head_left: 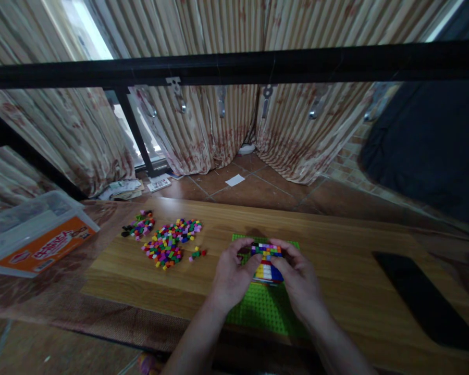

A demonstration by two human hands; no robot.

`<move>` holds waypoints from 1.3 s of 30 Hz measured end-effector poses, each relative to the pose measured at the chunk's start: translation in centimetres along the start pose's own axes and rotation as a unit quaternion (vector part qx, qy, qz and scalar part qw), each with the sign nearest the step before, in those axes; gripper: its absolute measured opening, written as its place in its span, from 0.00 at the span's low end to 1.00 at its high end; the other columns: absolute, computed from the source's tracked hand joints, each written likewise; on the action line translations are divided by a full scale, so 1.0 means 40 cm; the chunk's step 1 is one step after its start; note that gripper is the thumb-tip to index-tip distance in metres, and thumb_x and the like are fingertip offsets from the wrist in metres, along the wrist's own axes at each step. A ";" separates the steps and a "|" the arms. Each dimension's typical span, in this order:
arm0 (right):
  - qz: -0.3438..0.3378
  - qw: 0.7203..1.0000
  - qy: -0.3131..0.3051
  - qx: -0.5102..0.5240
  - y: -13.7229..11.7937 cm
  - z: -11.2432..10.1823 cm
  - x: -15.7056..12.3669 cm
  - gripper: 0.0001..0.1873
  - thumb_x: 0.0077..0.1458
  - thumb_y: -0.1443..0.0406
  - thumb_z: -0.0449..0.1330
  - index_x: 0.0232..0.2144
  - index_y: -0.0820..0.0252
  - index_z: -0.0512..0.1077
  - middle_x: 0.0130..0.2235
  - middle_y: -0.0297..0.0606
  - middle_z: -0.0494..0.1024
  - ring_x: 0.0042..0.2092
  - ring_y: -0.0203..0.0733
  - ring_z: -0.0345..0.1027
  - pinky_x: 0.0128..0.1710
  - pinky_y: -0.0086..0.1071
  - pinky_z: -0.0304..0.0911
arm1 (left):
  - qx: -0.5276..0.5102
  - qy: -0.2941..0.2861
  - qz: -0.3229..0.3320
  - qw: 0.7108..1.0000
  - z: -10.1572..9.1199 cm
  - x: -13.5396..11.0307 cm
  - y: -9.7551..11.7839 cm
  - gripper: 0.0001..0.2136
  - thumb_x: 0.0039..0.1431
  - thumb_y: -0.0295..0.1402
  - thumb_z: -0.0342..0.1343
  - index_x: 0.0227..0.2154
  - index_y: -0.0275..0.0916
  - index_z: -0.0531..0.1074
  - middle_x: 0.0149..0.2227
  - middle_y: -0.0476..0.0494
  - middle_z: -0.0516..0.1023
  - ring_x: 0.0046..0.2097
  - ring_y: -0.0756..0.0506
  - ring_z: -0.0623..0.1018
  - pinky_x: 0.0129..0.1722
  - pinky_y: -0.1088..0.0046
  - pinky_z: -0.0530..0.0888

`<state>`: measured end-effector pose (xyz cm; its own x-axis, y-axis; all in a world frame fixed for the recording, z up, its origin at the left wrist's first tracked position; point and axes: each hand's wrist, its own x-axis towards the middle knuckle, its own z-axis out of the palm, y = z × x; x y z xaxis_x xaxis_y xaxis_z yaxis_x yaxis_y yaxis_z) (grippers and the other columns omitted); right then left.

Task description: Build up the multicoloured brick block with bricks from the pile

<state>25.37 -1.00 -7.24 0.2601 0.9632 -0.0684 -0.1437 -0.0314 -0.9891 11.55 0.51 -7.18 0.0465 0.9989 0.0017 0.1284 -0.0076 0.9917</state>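
Note:
A block of multicoloured toy bricks (266, 272) stands on a bright green studded baseplate (263, 310). White, yellow and blue bricks show on its near side, with mixed colours along the top. My left hand (236, 271) grips the block's left side, thumb across the front and fingers curled behind. From the right, my right hand (299, 273) holds it the same way, its thumb pressed near the top front. Both sets of fingertips are partly hidden behind the bricks.
Left of the baseplate, a heap of small loose bricks (168, 242) lies on the wooden board (347, 291). A clear plastic box (58, 200) with an orange label stands at far left. A flat black object (426, 302) lies at right. A dark rail (234, 67) crosses beyond the board.

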 end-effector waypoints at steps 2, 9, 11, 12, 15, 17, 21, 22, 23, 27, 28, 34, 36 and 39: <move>-0.007 1.000 -0.005 -0.002 0.002 0.002 -0.002 0.17 0.43 0.59 0.66 0.39 0.54 0.77 0.40 0.38 0.82 0.38 0.46 0.76 0.37 0.37 0.71 | 0.002 -0.002 0.000 1.000 0.000 0.000 -0.003 0.13 0.55 0.28 0.59 0.45 0.37 0.74 0.43 0.42 0.80 0.45 0.44 0.79 0.44 0.69 0.75; -0.008 1.000 -0.018 -0.016 0.004 0.003 -0.006 0.17 0.46 0.58 0.65 0.41 0.52 0.76 0.41 0.37 0.81 0.40 0.46 0.75 0.40 0.38 0.71 | 0.010 -0.005 -0.007 1.000 -0.002 0.001 -0.003 0.13 0.55 0.27 0.58 0.45 0.37 0.74 0.43 0.41 0.80 0.46 0.43 0.79 0.43 0.68 0.75; -0.005 0.999 -0.019 -0.025 0.005 0.000 -0.006 0.18 0.46 0.58 0.65 0.42 0.52 0.76 0.43 0.37 0.81 0.42 0.47 0.75 0.43 0.39 0.71 | 0.018 -0.006 -0.008 1.000 -0.003 0.000 -0.002 0.13 0.55 0.28 0.58 0.44 0.37 0.74 0.43 0.42 0.81 0.45 0.44 0.79 0.43 0.69 0.74; -0.002 0.999 -0.020 -0.027 0.005 -0.002 -0.006 0.18 0.46 0.57 0.65 0.42 0.52 0.76 0.44 0.38 0.81 0.43 0.48 0.75 0.43 0.40 0.71 | 0.020 -0.006 -0.007 1.000 -0.003 -0.001 -0.001 0.13 0.55 0.29 0.58 0.44 0.38 0.74 0.42 0.42 0.81 0.45 0.44 0.79 0.43 0.69 0.74; 0.011 0.999 -0.024 -0.024 0.003 -0.010 -0.007 0.21 0.44 0.55 0.66 0.43 0.52 0.76 0.45 0.39 0.81 0.44 0.49 0.75 0.44 0.40 0.71 | 0.014 -0.002 -0.001 1.000 -0.007 -0.001 -0.001 0.11 0.57 0.30 0.57 0.44 0.37 0.74 0.42 0.42 0.80 0.43 0.45 0.79 0.42 0.71 0.74; 0.020 0.999 -0.026 -0.020 -0.001 -0.014 -0.008 0.23 0.43 0.54 0.67 0.43 0.53 0.76 0.45 0.40 0.81 0.44 0.50 0.76 0.43 0.40 0.71 | 0.017 0.004 -0.001 1.000 -0.017 0.003 -0.004 0.11 0.58 0.31 0.57 0.43 0.36 0.74 0.42 0.41 0.80 0.42 0.45 0.79 0.41 0.71 0.74; 0.033 0.999 -0.015 -0.033 -0.010 -0.023 -0.007 0.24 0.44 0.53 0.67 0.45 0.54 0.76 0.46 0.40 0.81 0.42 0.49 0.76 0.40 0.38 0.72 | 0.063 0.037 -0.003 0.997 -0.056 0.021 -0.014 0.10 0.58 0.30 0.56 0.42 0.35 0.75 0.41 0.40 0.80 0.43 0.45 0.79 0.41 0.71 0.74; 0.032 0.999 -0.010 -0.041 -0.010 -0.025 -0.006 0.24 0.44 0.53 0.66 0.45 0.54 0.76 0.46 0.40 0.81 0.42 0.49 0.76 0.40 0.38 0.72 | 0.078 0.046 -0.001 0.996 -0.067 0.025 -0.016 0.10 0.58 0.29 0.55 0.42 0.35 0.75 0.41 0.40 0.81 0.43 0.45 0.79 0.41 0.71 0.74; 0.030 0.998 -0.005 -0.049 -0.009 -0.028 -0.005 0.24 0.45 0.54 0.66 0.45 0.53 0.76 0.46 0.40 0.81 0.42 0.48 0.76 0.40 0.37 0.72 | 0.093 0.055 0.002 0.994 -0.078 0.028 -0.017 0.10 0.58 0.29 0.54 0.41 0.35 0.75 0.40 0.40 0.81 0.42 0.45 0.79 0.41 0.70 0.74; 0.024 0.998 0.016 -0.053 -0.001 -0.038 -0.002 0.21 0.48 0.54 0.65 0.45 0.52 0.76 0.47 0.38 0.81 0.43 0.47 0.76 0.39 0.35 0.71 | 0.222 0.092 0.011 0.971 -0.107 0.029 -0.015 0.09 0.59 0.27 0.54 0.41 0.35 0.76 0.40 0.40 0.81 0.40 0.46 0.79 0.41 0.70 0.74; 0.022 0.998 0.019 -0.054 0.001 -0.039 -0.001 0.21 0.48 0.54 0.65 0.45 0.52 0.76 0.47 0.38 0.81 0.43 0.47 0.76 0.38 0.35 0.70 | 0.258 0.100 0.010 0.961 -0.112 0.027 -0.014 0.10 0.59 0.27 0.54 0.42 0.34 0.76 0.40 0.39 0.81 0.40 0.45 0.79 0.41 0.70 0.74; 0.008 0.997 0.031 -0.074 -0.001 -0.044 0.001 0.20 0.48 0.53 0.64 0.43 0.52 0.77 0.47 0.37 0.81 0.42 0.46 0.76 0.38 0.35 0.69 | 0.349 0.154 -0.018 0.924 -0.195 0.046 -0.013 0.12 0.56 0.24 0.54 0.43 0.34 0.76 0.42 0.37 0.81 0.44 0.42 0.79 0.46 0.65 0.72; 0.006 0.996 0.039 -0.084 -0.003 -0.045 0.001 0.19 0.48 0.52 0.64 0.42 0.52 0.78 0.46 0.37 0.82 0.42 0.47 0.76 0.40 0.37 0.69 | 0.376 0.183 -0.041 0.907 -0.246 0.057 -0.014 0.12 0.55 0.22 0.53 0.40 0.35 0.78 0.41 0.36 0.81 0.44 0.40 0.79 0.46 0.64 0.72; 0.007 0.995 0.049 -0.086 -0.004 -0.045 0.002 0.20 0.47 0.51 0.65 0.40 0.53 0.78 0.45 0.38 0.82 0.42 0.47 0.76 0.42 0.38 0.69 | 0.468 0.204 -0.091 0.855 -0.312 0.066 -0.019 0.12 0.54 0.24 0.55 0.39 0.38 0.80 0.41 0.37 0.82 0.46 0.39 0.79 0.45 0.66 0.72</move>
<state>27.14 -1.41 -7.30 0.3518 0.9322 -0.0854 0.0152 -0.0969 -0.9952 -0.80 3.74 -6.31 -0.3836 0.9189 0.0923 0.8419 0.3069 0.4439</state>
